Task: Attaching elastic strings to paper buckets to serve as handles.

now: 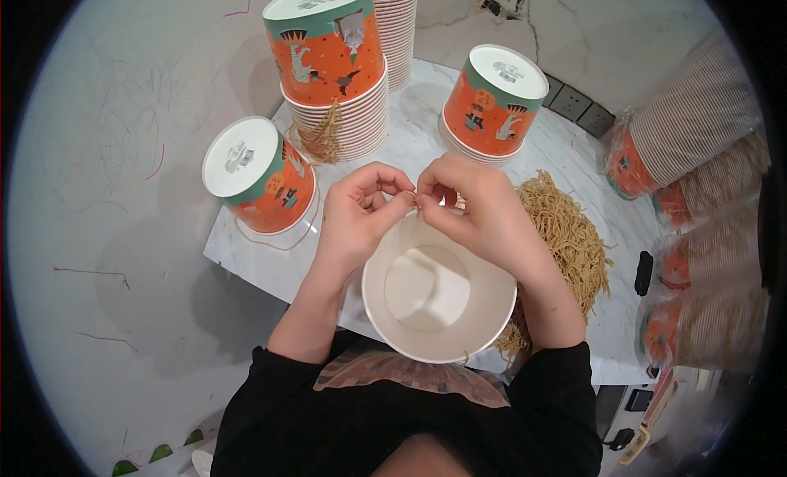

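An open white paper bucket (pixel 492 309) stands upright at the table's near edge, against my body. Over its far rim my left hand (pixel 359 210) and my right hand (pixel 477 208) meet, thumb and forefinger of each pinched together. Between the fingertips shows a small bit of tan cord (pixel 416 205), by the bucket's rim; its exact path is hidden by the fingers. Beside my right forearm lies a heap of tan cord pieces (pixel 566 235). A short strand touches the near side of the bucket.
Orange and green paper buckets stand upside down on the marble-patterned table (pixel 586 161): one at left (pixel 275 190), a tall stack (pixel 340 116) with cord hanging from it, another stack (pixel 496 108) at far right. Plastic-wrapped bucket stacks (pixel 697 124) and wall sockets (pixel 568 102) are at right.
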`<state>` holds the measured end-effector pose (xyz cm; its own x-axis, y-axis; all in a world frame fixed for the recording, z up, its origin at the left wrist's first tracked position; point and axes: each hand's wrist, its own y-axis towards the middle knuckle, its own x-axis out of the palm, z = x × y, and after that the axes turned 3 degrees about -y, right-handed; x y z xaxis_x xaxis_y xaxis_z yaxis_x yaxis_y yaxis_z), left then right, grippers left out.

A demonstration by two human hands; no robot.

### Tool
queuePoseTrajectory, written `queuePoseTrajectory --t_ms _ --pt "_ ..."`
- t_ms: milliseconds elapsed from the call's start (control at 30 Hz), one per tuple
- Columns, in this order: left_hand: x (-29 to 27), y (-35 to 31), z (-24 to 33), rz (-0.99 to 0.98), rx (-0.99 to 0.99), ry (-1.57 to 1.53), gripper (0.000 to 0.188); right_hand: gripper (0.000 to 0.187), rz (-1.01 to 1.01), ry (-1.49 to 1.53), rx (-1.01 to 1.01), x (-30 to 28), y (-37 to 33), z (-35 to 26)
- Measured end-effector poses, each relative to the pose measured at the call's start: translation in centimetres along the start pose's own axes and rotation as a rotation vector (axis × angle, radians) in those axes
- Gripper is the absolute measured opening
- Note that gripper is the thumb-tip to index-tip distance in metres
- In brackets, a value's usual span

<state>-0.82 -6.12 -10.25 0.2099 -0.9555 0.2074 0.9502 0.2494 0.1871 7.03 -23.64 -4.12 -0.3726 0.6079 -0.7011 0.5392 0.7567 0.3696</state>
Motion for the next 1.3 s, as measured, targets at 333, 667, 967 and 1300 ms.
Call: queuePoseTrajectory --t_ms 333,667,967,1300 --pt "0.3 0.1 0.4 -0.001 -0.024 -0.132 0.01 0.013 -0.024 0.215 0.05 -0.2 0.3 0.8" --pt "-0.4 0.0 0.8 -0.059 -0.104 -0.183 0.011 0.013 -0.047 0.232 0.034 -0.2 0.5 1.1" --pt "-0.1 -0.1 0.6 -0.031 -0.136 -0.201 0.011 0.016 -0.086 0.189 0.132 -0.4 0.5 0.8" --pt "0.1 0.0 0.5 0.045 -0.094 -0.088 0.015 0.016 -0.013 0.11 0.047 -0.4 -0.2 0.0"
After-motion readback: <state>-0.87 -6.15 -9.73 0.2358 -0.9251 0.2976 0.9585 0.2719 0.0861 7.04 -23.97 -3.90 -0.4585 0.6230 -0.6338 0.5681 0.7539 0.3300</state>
